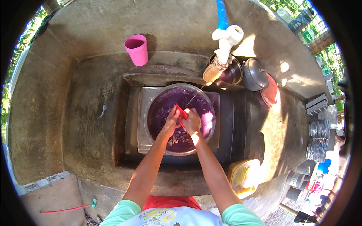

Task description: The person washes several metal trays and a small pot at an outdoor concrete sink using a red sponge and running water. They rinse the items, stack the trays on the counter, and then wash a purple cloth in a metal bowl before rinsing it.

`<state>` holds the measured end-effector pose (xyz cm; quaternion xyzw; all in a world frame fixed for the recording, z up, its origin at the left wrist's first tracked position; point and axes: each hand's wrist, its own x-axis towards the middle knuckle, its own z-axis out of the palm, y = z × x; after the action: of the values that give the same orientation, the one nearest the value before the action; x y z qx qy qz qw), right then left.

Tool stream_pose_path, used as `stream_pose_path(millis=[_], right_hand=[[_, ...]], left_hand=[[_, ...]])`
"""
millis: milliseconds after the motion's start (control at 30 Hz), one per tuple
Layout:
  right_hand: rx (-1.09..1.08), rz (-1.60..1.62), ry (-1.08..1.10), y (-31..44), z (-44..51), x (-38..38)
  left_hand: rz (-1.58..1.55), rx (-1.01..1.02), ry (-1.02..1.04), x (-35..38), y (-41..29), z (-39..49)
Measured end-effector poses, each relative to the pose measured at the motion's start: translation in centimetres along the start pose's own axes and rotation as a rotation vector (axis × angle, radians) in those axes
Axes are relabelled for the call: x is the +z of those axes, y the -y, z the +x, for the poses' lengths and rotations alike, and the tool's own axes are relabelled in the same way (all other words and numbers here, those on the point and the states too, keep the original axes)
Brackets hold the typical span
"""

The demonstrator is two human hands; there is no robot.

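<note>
A thin red object point(182, 113), possibly a plastic cup or dish, is gripped by both of my hands over a round basin point(145, 121). My left hand point(171, 122) holds its left side, with the thumb up along it. On the other side my right hand point(192, 122) has its fingers curled around it, hiding much of its shape. Water in the basin point(161, 101) looks purple and carries some foam. From a white plastic tap point(225, 42) with a cloth-like sleeve point(212, 72) on its spout, a thin stream point(195, 96) falls towards my hands.
The basin stands on a metal tray point(142, 113) in a recessed concrete sink point(120, 127). Behind are a pink cup point(138, 55), an open pot point(237, 70), a lidded pot point(255, 75) and a reddish round plate or lid point(270, 91). A yellow container point(243, 178) sits at the front right edge.
</note>
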<state>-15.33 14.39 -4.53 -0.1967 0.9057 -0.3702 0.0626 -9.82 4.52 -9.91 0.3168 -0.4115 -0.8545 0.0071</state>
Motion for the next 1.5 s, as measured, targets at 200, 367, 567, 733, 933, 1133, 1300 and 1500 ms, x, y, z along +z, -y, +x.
stream_pose_path(millis=[200, 367, 567, 733, 933, 1133, 1300, 1500], right_hand=[[-0.183, 0.234, 0.187, -1.4, -1.7, 2.1], [0.769, 1.194, -0.074, -4.4, 0.4, 2.4], [0.200, -0.271, -0.082, 0.8, -1.4, 6.8], [-0.031, -0.228, 0.187, -2.0, -2.4, 4.7], [-0.141, -0.105, -0.065, -1.3, -0.6, 6.3], [-0.512, -0.234, 0.138, -1.0, -4.1, 2.1], [-0.045, 0.055, -0.234, -0.5, -1.6, -1.3], [-0.087, 0.075, -0.150, 2.0, -2.8, -0.6]], left_hand=[[-0.471, -0.121, 0.171, -3.2, -0.9, 1.6], [-0.414, -0.161, 0.123, -5.1, 0.7, 1.9], [-0.685, -0.254, 0.166, -3.7, 2.8, 1.5], [-0.625, -0.316, 0.165, -5.1, 1.7, 1.4], [-0.569, -0.272, 0.186, -3.8, 1.0, 1.4], [-0.437, -0.258, 0.218, -5.9, -1.1, 0.8], [-0.332, -0.073, 0.250, -4.1, -3.2, -0.4], [1.054, 0.756, 0.033, 0.6, -7.4, -3.9]])
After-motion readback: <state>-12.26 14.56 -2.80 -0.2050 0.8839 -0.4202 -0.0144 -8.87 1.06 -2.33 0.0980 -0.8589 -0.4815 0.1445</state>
